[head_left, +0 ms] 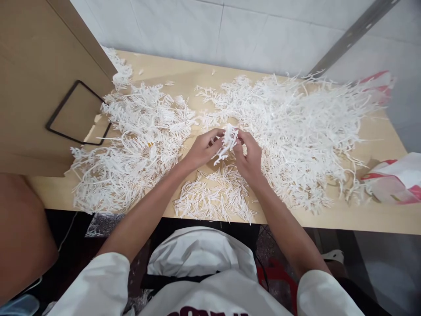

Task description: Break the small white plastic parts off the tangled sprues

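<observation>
Both hands meet over the middle of the wooden table (378, 219). My left hand (204, 149) and my right hand (248, 156) grip the same white plastic sprue piece (226, 142), a small branched bundle of thin sticks. Just below them, near the table's front edge, lies a small pile of loose white sticks (213, 197). A big heap of white branched plastic pieces (296, 127) spreads to the right. Another heap (131, 149) covers the table on the left.
A large cardboard box (42, 79) with a black-outlined cut flap stands at the left. Red-and-white plastic bags (394, 180) lie at the right edge, another (378, 83) behind the right heap. A tiled wall runs along the back. Another person's arm (19, 232) shows at lower left.
</observation>
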A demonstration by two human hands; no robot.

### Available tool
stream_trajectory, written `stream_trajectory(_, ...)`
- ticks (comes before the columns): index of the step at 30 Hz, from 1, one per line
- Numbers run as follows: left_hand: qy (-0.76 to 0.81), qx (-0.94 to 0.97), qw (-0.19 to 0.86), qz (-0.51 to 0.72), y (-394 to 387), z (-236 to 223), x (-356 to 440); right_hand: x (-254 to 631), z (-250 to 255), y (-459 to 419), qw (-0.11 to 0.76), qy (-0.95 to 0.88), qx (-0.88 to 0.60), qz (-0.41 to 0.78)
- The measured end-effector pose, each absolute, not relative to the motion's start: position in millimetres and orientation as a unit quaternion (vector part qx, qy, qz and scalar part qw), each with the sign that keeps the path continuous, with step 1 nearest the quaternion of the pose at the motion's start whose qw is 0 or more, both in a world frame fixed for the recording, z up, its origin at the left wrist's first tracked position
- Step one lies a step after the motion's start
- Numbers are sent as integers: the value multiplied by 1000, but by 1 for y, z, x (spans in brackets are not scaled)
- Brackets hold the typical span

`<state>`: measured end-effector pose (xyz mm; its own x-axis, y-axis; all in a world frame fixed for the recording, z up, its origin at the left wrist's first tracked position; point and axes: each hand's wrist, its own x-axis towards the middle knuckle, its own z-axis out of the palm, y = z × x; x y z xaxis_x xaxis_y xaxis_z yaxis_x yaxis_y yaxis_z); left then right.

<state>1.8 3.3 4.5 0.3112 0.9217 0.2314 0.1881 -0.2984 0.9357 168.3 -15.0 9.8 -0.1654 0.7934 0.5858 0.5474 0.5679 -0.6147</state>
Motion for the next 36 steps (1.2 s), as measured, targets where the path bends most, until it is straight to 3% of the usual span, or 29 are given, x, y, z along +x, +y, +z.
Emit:
stream_trajectory(8,477,678,369,420,2,6,5,168,7,-11,426,-709,-458,325)
stream_trajectory(15,430,633,402,502,-4,8,6,167,5,-12,455,-670,-465,358)
stream_trajectory(22,406,646,463,452,-7,12,3,166,7,-14,471,-683,-470,303)
stream_trajectory(28,398,593,505,484,-3,10,2,163,14,-18,494,-654,-419,391)
stream_trajectory(36,428,715,326,446,-10,9,6,164,14,-12,480,-609,-463,430)
